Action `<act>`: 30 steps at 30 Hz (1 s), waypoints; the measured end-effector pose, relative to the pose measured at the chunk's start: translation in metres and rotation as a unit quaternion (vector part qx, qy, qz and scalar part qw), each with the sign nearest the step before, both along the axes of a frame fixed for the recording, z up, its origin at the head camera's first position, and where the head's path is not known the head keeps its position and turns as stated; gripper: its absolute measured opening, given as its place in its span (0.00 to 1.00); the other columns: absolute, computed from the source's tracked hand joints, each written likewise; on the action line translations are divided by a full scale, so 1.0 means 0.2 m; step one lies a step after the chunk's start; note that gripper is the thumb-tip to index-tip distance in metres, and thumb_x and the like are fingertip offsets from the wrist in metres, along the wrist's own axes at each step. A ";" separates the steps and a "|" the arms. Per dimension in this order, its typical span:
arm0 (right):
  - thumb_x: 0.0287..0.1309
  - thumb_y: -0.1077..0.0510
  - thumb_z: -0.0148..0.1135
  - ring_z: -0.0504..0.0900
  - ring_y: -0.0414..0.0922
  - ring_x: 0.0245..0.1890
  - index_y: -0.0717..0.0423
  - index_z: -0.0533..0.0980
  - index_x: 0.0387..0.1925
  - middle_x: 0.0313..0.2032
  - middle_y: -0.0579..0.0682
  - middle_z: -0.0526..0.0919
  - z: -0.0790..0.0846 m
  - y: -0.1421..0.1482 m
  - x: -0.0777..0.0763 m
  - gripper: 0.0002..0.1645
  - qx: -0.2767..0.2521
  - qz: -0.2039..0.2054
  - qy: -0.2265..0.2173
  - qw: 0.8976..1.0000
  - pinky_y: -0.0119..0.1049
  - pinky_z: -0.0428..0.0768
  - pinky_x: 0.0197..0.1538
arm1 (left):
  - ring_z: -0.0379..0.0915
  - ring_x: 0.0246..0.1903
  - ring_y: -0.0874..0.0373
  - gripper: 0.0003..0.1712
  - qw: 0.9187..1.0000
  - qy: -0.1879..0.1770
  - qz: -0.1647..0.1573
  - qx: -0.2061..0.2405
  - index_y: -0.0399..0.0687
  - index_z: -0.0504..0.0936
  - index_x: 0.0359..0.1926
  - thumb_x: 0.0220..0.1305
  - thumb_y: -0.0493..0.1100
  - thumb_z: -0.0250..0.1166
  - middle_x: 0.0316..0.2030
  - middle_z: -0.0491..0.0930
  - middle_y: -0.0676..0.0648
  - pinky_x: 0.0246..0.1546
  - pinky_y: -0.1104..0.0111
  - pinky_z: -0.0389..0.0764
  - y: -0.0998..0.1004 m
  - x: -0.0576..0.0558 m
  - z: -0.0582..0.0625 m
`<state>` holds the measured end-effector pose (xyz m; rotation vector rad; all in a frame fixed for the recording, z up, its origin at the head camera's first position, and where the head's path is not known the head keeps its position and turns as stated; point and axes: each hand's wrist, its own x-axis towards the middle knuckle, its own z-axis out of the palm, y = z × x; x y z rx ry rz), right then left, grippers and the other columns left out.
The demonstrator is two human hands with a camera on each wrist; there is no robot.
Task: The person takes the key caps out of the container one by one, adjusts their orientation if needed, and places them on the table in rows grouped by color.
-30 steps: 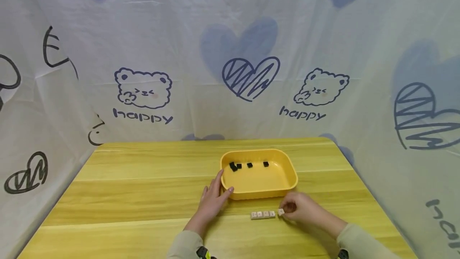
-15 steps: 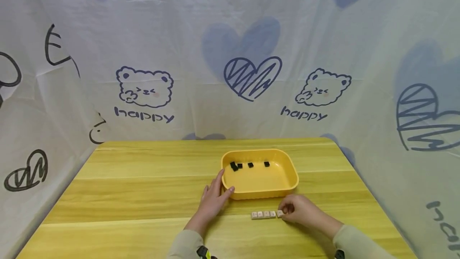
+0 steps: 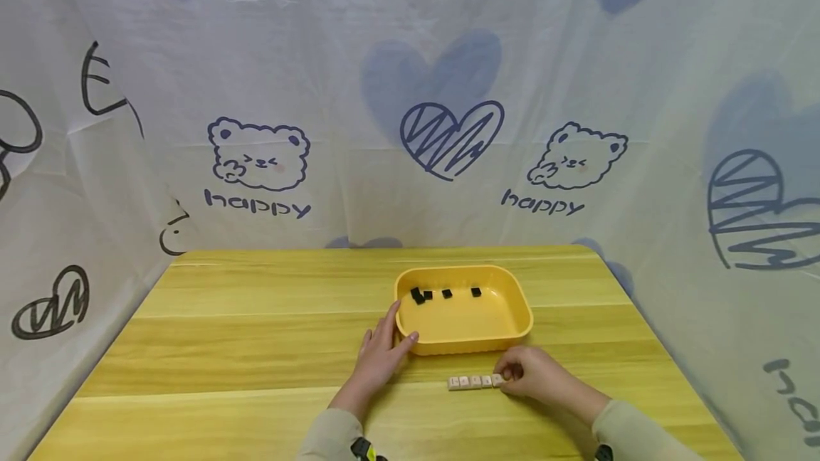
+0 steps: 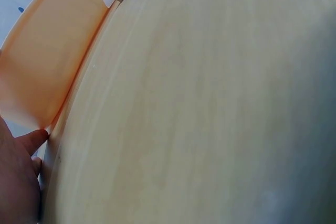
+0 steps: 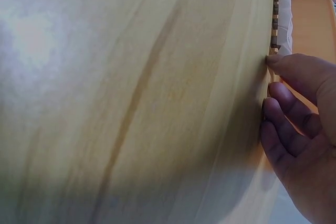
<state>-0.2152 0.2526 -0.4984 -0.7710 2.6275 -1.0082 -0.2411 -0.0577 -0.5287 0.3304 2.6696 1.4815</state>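
Note:
A row of small whitish keycaps, marked with letters, stands on the table in front of the yellow tray. My right hand pinches the rightmost keycap between thumb and fingertips, at the end of the row. In the right wrist view the thumb is right at the row's near end, the other fingers bent beside it. My left hand rests at the tray's front left corner, fingers along its left side and thumb on the front rim.
Several small black cubes lie inside the tray, mostly toward its back left. The wooden table stretches out to both sides. A pale cloth with hearts and bears hangs behind and beside it.
My right hand has moved slightly left with its keycap, which has turned straighter and closed the gap to the row. The left hand and tray have stayed put.

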 end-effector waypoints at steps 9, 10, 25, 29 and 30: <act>0.49 0.61 0.74 0.73 0.35 0.27 0.53 0.82 0.33 0.27 0.40 0.77 0.01 0.01 0.00 0.09 -0.006 0.000 -0.007 1.000 0.31 0.77 0.31 | 0.47 0.72 0.41 0.42 1.000 0.001 0.002 0.004 0.56 0.46 0.78 0.72 0.59 0.54 0.73 0.54 0.39 0.69 0.43 0.34 0.00 0.00 0.00; 0.50 0.61 0.74 0.74 0.35 0.28 0.53 0.82 0.34 0.27 0.40 0.77 0.01 0.01 0.00 0.09 -0.008 0.001 -0.009 1.000 0.31 0.77 0.31 | 0.47 0.72 0.41 0.42 1.000 0.001 0.002 0.003 0.56 0.46 0.78 0.72 0.58 0.54 0.73 0.54 0.39 0.69 0.43 0.33 0.00 0.00 0.00; 0.50 0.60 0.75 0.77 0.35 0.31 0.57 0.83 0.35 0.31 0.42 0.81 0.03 0.03 0.00 0.10 -0.007 0.002 0.015 1.000 0.32 0.79 0.35 | 0.48 0.72 0.42 0.42 1.000 0.006 0.004 0.009 0.56 0.47 0.78 0.72 0.58 0.54 0.73 0.55 0.40 0.69 0.43 0.34 0.00 0.00 -0.01; 0.49 0.59 0.75 0.75 0.34 0.30 0.56 0.83 0.34 0.30 0.39 0.79 0.01 0.01 0.00 0.09 0.000 0.002 0.024 1.000 0.32 0.78 0.34 | 0.47 0.72 0.42 0.42 1.000 0.006 0.002 0.008 0.56 0.46 0.78 0.72 0.59 0.54 0.73 0.54 0.40 0.69 0.43 0.34 0.00 0.00 0.00; 0.49 0.60 0.75 0.74 0.34 0.29 0.56 0.83 0.33 0.29 0.39 0.79 0.01 0.00 0.00 0.09 0.004 0.002 0.027 1.000 0.32 0.78 0.33 | 0.47 0.72 0.42 0.42 1.000 0.006 0.003 0.007 0.55 0.46 0.78 0.72 0.59 0.54 0.73 0.54 0.40 0.69 0.43 0.34 0.00 0.00 0.00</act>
